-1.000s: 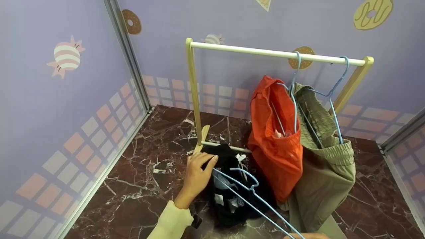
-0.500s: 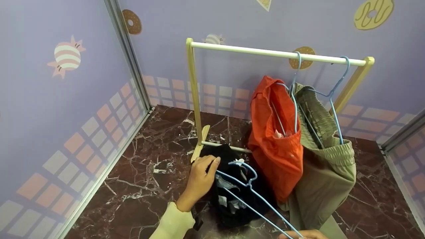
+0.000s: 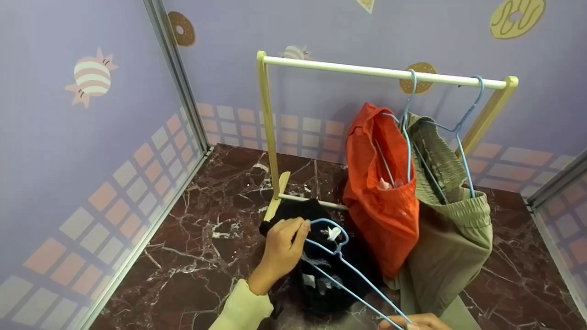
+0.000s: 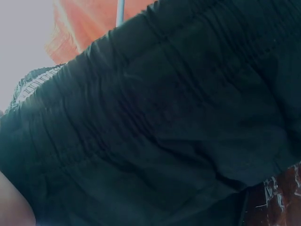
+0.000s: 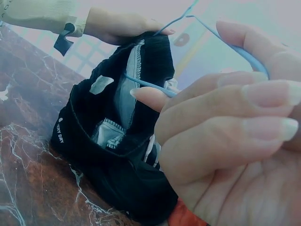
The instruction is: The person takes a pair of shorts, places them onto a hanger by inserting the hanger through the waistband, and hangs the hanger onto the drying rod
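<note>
Black pants (image 3: 330,300) with a gathered elastic waistband bunch low in front of the rack; how long their legs are is hidden. My left hand (image 3: 282,247) pinches the waistband's left side, thumb against curled fingers. A blue wire hanger (image 3: 367,280) slants across the pants, its far end inside the waist opening beside that hand. At the bottom edge, my right hand (image 3: 419,322) grips the hanger's near end. The right wrist view shows this hand's fingers (image 5: 225,132) curled around the blue wire, with white tags inside the waist. Dark waistband cloth (image 4: 141,94) fills the left wrist view.
A low clothes rack (image 3: 339,68) stands behind, with wooden posts and a white rail. Orange pants (image 3: 380,220) and khaki pants (image 3: 445,261) hang on blue hangers at its right. Purple walls (image 3: 137,27) enclose a dark red marble-patterned floor (image 3: 183,256).
The hanger has shifted up and left, bringing its hook close to my left fingers. My left hand has moved slightly right with the waistband. The right hand has come further into view.
</note>
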Available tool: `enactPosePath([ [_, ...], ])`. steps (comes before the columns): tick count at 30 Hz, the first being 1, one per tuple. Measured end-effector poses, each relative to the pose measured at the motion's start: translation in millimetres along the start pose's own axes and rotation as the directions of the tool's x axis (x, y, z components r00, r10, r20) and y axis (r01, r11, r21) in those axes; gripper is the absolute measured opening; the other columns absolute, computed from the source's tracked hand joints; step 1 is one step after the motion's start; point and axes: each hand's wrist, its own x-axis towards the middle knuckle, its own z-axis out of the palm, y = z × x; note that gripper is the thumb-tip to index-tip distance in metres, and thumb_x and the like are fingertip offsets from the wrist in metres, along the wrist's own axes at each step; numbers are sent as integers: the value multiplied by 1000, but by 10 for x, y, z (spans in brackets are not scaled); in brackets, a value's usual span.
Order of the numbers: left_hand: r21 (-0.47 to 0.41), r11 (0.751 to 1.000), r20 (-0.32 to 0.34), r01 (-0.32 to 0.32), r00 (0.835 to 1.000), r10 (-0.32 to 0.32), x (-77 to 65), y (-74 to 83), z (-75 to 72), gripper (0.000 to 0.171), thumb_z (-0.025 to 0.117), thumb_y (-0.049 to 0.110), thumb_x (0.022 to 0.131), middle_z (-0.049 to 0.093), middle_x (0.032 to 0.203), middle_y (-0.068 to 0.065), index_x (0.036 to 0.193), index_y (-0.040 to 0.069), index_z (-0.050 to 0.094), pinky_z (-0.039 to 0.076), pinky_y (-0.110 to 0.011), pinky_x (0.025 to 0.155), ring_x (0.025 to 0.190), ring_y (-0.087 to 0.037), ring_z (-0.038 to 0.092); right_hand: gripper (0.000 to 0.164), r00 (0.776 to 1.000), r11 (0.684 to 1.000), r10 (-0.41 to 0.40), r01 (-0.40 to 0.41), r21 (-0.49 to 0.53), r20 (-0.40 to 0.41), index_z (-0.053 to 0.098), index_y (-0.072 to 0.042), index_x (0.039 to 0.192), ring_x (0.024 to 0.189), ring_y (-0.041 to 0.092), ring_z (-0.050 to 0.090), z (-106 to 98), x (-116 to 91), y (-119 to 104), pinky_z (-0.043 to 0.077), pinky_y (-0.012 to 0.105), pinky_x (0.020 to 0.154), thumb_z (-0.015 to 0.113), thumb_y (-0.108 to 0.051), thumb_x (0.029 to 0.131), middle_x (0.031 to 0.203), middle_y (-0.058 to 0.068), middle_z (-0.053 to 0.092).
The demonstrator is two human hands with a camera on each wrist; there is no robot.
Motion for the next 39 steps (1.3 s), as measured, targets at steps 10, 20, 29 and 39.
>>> enactPosePath([
  [10,-150,971,-16,-189,982,189,17,119,-41,27,40,24,86,48,56,6,68,13,58,31,-20,51,49,-6,38,45,998,996,52,-53,-64,-26,33,16,131,107,11,55,-22,47,-8,42,23,93,11,6,93,126,11,55],
  [20,-56,971,-22,-233,972,232,1,189,-20,37,60,48,80,39,53,12,62,18,48,28,-18,49,47,-4,33,43,998,998,54,-55,-35,-28,32,17,130,101,8,55,-7,105,18,43,22,90,12,6,94,119,6,58],
  [29,-30,971,-62,-238,970,235,15,252,-40,40,62,49,79,42,52,11,58,19,47,32,-18,49,47,-4,37,45,998,998,48,-49,-45,-39,37,13,130,91,3,55,2,155,44,44,18,81,12,7,93,110,0,61],
  [39,-13,946,-160,-325,934,318,49,291,-51,38,70,33,75,42,50,9,53,18,43,36,-19,49,46,-5,42,44,1000,975,12,-9,-222,10,39,10,132,65,10,42,-49,206,47,34,31,55,14,3,96,78,-1,51],
])
